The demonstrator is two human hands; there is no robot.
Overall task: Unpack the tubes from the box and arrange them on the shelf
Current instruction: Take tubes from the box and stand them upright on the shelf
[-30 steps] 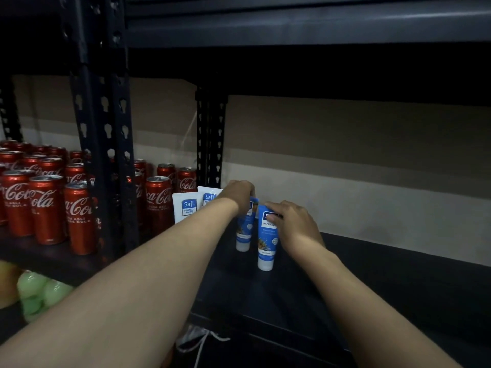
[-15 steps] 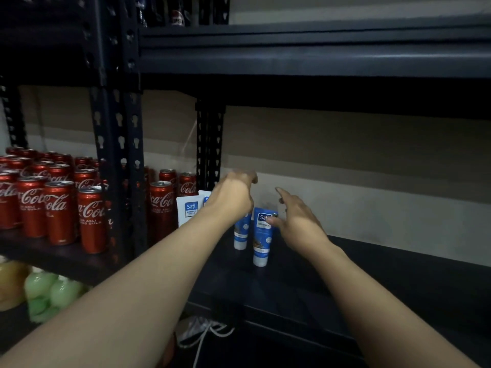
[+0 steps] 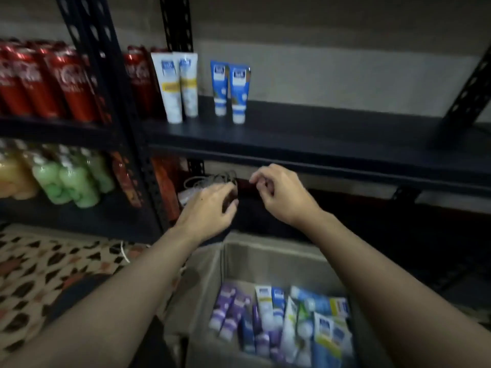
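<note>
Both hands hang empty between shelf and box. The left hand (image 3: 210, 211) has its grip loosely curled, fingers half bent and touching nothing. The right hand (image 3: 281, 193) has thumb and forefinger nearly pinched, the other fingers curled in, yet nothing shows between them.

The step in hand looks to be the reach down for more tubes. To do it well, drop each hand straight into the box (image 3: 268, 261) below, take one upright tube by its body, not its cap, and lift clear of its neighbours so none topple. The packed tubes (image 3: 281, 322) stand cap-down against the box's near side, purple, blue and white together.

Above the box, on the shelf (image 3: 318, 128), two white tubes (image 3: 176, 86) stand side by side, with two blue tubes (image 3: 231, 88) just to their right. New ones belong further right, where the shelf is bare. Red cans (image 3: 53, 78) stand beyond the upright on the left.
</note>
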